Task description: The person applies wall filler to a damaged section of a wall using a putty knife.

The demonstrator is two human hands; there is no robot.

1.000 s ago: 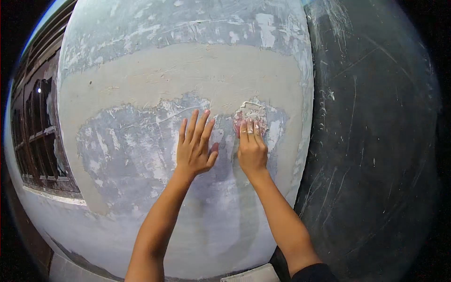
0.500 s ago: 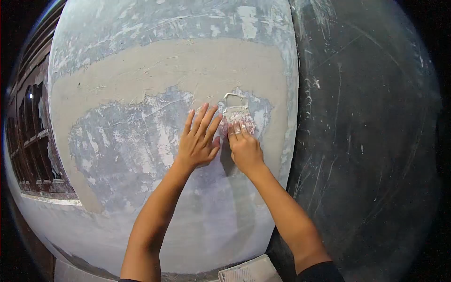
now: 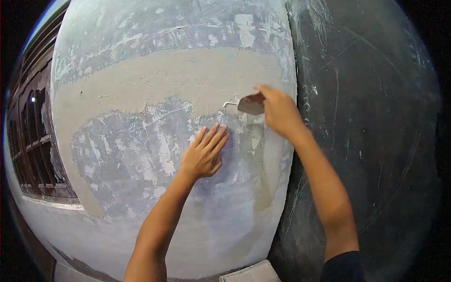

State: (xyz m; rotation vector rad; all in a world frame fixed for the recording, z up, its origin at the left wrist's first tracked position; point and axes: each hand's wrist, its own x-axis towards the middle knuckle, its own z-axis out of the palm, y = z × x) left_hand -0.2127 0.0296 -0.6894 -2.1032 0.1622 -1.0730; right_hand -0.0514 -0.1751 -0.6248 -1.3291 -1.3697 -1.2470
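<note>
My right hand (image 3: 284,113) grips a flat putty scraper (image 3: 252,105) near the upper right of the wall patch; the blade is dark, with its handle part hidden by my fingers. A small raised ridge of putty (image 3: 229,104) shows just left of the blade. My left hand (image 3: 203,153) rests on the wall, palm down, fingers stretched upward. Around it the grey wall (image 3: 127,155) is streaked with white. A broad beige putty coat (image 3: 206,66) arches above both hands, and a damp-looking strip (image 3: 264,195) runs down below my right hand.
A barred dark window (image 3: 37,145) stands at the left. To the right, a dark, scratched wall (image 3: 376,141) meets the plastered wall at a vertical edge. A pale box-like object (image 3: 251,273) lies on the floor at the bottom.
My right hand has moved up and right, turning the scraper away from its flat lie against the wall. A strip of fresh putty shows lower right. The left hand stays on the wall, slightly lower.
</note>
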